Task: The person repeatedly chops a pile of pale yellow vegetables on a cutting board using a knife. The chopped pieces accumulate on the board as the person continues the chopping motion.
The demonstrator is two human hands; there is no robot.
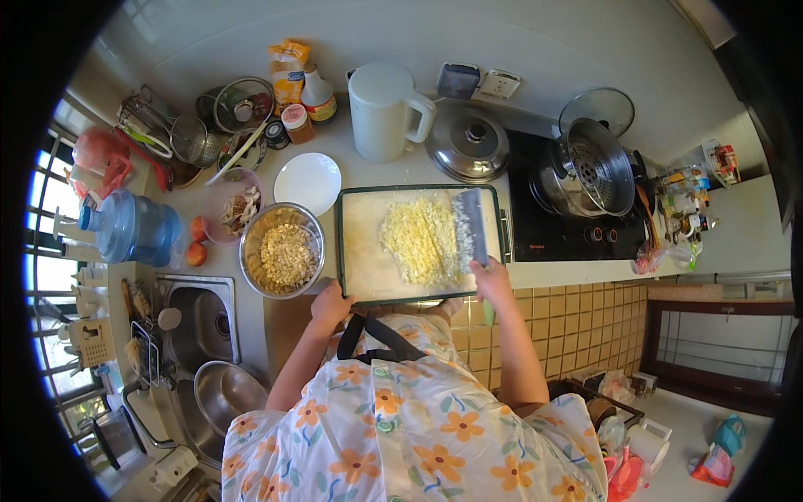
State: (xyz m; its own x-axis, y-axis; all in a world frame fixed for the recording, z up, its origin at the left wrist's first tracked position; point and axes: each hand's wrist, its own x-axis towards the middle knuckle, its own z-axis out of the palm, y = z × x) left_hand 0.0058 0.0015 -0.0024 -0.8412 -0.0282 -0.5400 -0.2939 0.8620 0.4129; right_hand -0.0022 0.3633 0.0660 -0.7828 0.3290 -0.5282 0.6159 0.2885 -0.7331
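My left hand [332, 307] grips the near left corner of a cutting board with a dark green rim [361, 189]. In my right hand [492, 280] is the handle of a cleaver [479, 219], its broad blade lying over the board's right side with pale bits stuck on it. Finely chopped yellow and white food [417, 241] is spread over the board's middle, left of the blade. A steel bowl [246, 251] holding chopped pale pieces stands just left of the board. Behind that bowl are a white plate [307, 183] and a pink translucent bowl [210, 216] with scraps.
A white pitcher [379, 113] and a domed steel lid [464, 154] stand behind the board. Right of it, a steamer pot [580, 179] sits on a black cooktop [552, 241]. The sink [194, 314], two reddish fruits [196, 253] and a blue water jug [144, 226] are at left.
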